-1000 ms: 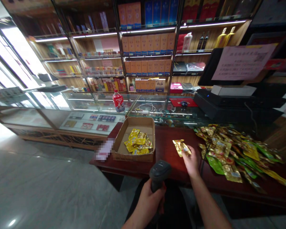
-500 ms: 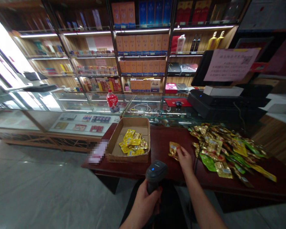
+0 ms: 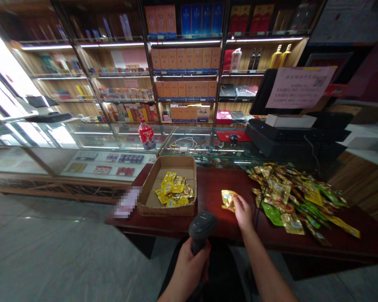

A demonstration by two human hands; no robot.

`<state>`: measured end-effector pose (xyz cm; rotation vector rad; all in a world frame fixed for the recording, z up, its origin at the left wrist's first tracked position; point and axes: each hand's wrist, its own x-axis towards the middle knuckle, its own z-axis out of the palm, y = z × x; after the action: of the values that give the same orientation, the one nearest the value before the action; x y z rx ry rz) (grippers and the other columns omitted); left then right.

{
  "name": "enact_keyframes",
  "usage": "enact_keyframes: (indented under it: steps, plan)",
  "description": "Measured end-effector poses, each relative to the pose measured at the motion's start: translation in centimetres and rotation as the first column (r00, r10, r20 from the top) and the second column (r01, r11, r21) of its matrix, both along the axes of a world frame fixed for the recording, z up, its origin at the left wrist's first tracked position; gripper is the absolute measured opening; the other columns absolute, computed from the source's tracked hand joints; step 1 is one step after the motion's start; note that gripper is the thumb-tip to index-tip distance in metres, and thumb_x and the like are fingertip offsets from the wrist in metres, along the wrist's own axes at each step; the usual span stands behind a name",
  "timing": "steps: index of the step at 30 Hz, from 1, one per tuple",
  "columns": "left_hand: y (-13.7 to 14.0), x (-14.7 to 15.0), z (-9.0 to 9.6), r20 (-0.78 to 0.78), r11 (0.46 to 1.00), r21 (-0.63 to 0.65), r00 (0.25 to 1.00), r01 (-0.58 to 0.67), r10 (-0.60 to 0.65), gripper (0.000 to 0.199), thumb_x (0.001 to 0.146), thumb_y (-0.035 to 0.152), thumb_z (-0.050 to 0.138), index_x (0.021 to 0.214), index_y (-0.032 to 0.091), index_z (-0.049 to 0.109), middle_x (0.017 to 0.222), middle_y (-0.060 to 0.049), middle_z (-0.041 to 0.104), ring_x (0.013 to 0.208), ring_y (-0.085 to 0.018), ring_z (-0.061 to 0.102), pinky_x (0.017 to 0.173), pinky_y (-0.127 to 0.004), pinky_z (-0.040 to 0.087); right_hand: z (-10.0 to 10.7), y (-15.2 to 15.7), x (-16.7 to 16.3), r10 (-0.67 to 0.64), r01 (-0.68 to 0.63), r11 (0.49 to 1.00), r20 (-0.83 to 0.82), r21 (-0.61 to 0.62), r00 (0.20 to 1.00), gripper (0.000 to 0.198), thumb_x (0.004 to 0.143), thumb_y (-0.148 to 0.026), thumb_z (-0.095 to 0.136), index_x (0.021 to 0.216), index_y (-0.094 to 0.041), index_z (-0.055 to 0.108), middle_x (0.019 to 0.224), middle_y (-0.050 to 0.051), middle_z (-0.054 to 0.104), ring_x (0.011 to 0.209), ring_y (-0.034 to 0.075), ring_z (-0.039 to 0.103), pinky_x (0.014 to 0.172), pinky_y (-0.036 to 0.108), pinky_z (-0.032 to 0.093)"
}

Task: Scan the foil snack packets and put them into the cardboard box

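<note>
Print on the gold packet (image 3: 228, 200) is too small to read, its edge hidden under the right hand (image 3: 243, 212); a paper (image 3: 127, 204) left of the cardboard box (image 3: 166, 210) is pixelated. The box stands on a dark red table (image 3: 212, 180), a glass counter (image 3: 113, 137) and lit shelves (image 3: 185, 42) behind. Right of the box, the outstretched right hand pinches the packet; front-right of it, the left hand (image 3: 190, 262) wraps round a scanner (image 3: 203, 225), head uppermost.

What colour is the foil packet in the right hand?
The foil packet in the right hand is shiny gold, best seen in the head view.
</note>
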<state>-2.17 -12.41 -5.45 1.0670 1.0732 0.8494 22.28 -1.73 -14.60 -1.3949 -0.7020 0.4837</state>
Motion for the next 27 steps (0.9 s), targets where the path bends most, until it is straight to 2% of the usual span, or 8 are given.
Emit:
enact_keyframes:
  steps: [6,13,17,19,22,23,27]
  plan:
    - [0.9,0.8,-0.4,0.029,1.000,0.010,1.000,0.004,-0.005,0.028,0.073,0.043,0.069,0.075,0.020,0.053,0.046,0.008,0.048,0.030,-0.008,0.040,0.030,-0.019,0.033,0.2,0.1,-0.3,0.015,-0.015,1.000,-0.038,-0.018,0.999,0.061,0.064,-0.069,0.072,0.088,-0.014,0.080,0.080,0.013,0.079,0.070,0.028,0.073,0.056,0.036,0.062]
    - [2.1,2.4,0.4,0.032,1.000,-0.022,0.999,0.006,-0.005,0.032,0.072,0.044,0.071,0.083,0.019,0.055,0.048,0.008,0.053,0.030,-0.008,0.043,0.030,-0.018,0.033,-0.6,0.3,0.2,0.082,-0.082,0.997,0.030,-0.011,0.996,0.057,0.069,-0.068,0.069,0.089,-0.016,0.079,0.087,0.012,0.080,0.082,0.030,0.075,0.072,0.039,0.062]
    - [3.1,3.5,0.2,0.066,1.000,0.000,0.998,0.022,-0.022,0.031,0.074,0.045,0.070,0.081,0.020,0.054,0.047,0.009,0.052,0.029,-0.007,0.041,0.030,-0.017,0.031,-0.4,-0.1,0.2,0.161,-0.160,0.987,0.096,-0.017,0.982,0.055,0.077,-0.065,0.065,0.093,-0.015,0.079,0.091,0.013,0.080,0.085,0.030,0.075,0.076,0.039,0.060]
    - [3.6,4.0,-0.1,0.081,1.000,0.004,0.996,0.026,-0.026,0.031,0.074,0.045,0.070,0.080,0.019,0.054,0.047,0.009,0.051,0.028,-0.007,0.041,0.030,-0.017,0.030,-0.2,-0.3,0.1,0.209,-0.209,0.978,0.121,-0.008,0.970,0.053,0.082,-0.061,0.063,0.106,-0.015,0.076,0.094,0.012,0.080,0.085,0.028,0.075,0.076,0.038,0.060]
    - [4.1,4.5,-0.5,0.086,1.000,-0.001,0.996,0.022,-0.022,0.030,0.074,0.044,0.070,0.082,0.019,0.055,0.047,0.009,0.052,0.028,-0.007,0.042,0.030,-0.018,0.032,-0.1,-0.2,0.0,0.215,-0.221,0.974,0.122,0.042,0.969,0.058,0.087,-0.052,0.059,0.134,-0.018,0.062,0.104,0.012,0.079,0.089,0.026,0.075,0.076,0.037,0.061]
    - [4.2,4.6,-0.6,0.086,1.000,-0.003,0.996,0.021,-0.021,0.030,0.074,0.043,0.070,0.082,0.019,0.055,0.047,0.009,0.052,0.028,-0.008,0.042,0.030,-0.018,0.032,-0.1,-0.1,-0.1,0.198,-0.208,0.976,0.148,0.057,0.969,0.055,0.088,-0.050,0.057,0.133,-0.019,0.062,0.107,0.012,0.078,0.093,0.026,0.075,0.079,0.038,0.061]
    - [4.1,4.4,-0.8,0.087,1.000,0.003,0.996,0.022,-0.023,0.028,0.073,0.041,0.068,0.084,0.019,0.054,0.046,0.009,0.052,0.028,-0.008,0.041,0.030,-0.018,0.032,-0.1,0.2,-0.3,0.172,-0.203,0.977,0.322,0.064,0.931,0.034,0.089,-0.043,0.054,0.099,-0.020,0.076,0.109,0.012,0.077,0.105,0.027,0.070,0.097,0.045,0.055]
